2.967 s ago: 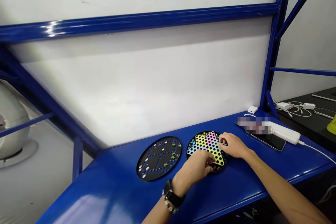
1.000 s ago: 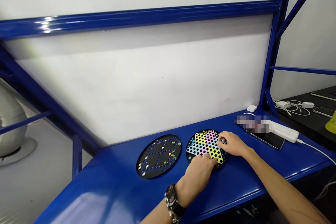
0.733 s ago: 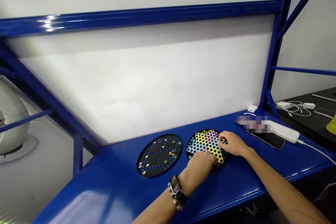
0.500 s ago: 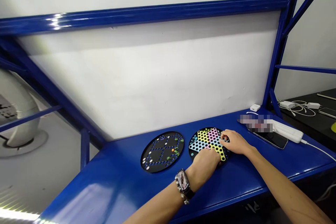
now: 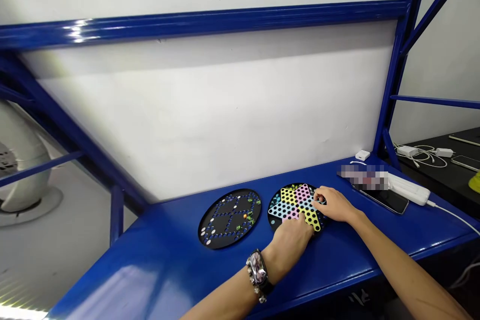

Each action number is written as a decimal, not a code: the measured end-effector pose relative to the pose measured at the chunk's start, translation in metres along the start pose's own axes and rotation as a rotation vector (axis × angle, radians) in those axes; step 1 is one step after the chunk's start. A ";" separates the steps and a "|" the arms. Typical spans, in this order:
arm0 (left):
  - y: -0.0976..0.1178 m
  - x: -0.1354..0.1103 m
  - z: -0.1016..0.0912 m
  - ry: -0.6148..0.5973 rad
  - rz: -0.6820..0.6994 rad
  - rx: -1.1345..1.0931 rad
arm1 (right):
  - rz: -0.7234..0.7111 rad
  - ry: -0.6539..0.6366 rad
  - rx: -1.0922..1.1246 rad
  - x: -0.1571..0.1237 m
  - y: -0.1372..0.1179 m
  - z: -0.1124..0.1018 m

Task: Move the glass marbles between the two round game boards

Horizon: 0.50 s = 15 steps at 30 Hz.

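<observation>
The fingers of the left hand are bent down over the near side of the star board, their tips hidden behind the knuckles, so whether they grip anything I cannot tell. Those of the right hand are curled at the board's right edge, thumb and forefinger close together; I cannot make out whether a piece sits between them. The board lies flat on the surface, reaching forward and left from both hands. Being round, it has no long axis; the line that counts is the star's yellow tip, which points near and right into the gap between the hands, just beside the left fingers. The left hand is also the nearer to the dark board, which lies flat to its left, apart from it.
</observation>
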<state>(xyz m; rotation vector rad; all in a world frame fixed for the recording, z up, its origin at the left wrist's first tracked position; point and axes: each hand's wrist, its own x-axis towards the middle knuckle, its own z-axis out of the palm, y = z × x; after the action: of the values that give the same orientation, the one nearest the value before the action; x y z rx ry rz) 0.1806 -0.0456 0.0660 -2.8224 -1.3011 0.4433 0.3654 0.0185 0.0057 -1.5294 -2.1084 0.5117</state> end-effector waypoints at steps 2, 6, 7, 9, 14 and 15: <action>0.000 0.001 -0.002 -0.024 0.007 0.015 | 0.000 -0.005 0.003 0.000 0.000 0.000; -0.005 0.000 -0.002 -0.020 0.030 0.011 | 0.003 -0.012 0.005 -0.001 0.000 0.000; -0.007 -0.001 -0.001 -0.014 0.038 0.004 | 0.004 -0.014 0.004 -0.001 0.000 0.000; -0.008 -0.004 0.002 -0.014 0.066 -0.002 | 0.005 -0.014 0.002 -0.001 0.000 0.000; -0.011 -0.009 0.006 0.004 0.120 0.002 | -0.004 -0.009 -0.003 -0.001 0.000 0.000; -0.013 -0.008 0.005 0.005 0.122 -0.015 | -0.006 -0.009 -0.001 -0.001 0.000 0.000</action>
<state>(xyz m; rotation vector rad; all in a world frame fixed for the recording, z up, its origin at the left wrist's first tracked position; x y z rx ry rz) 0.1649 -0.0437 0.0644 -2.9241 -1.1411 0.4296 0.3655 0.0181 0.0053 -1.5239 -2.1202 0.5164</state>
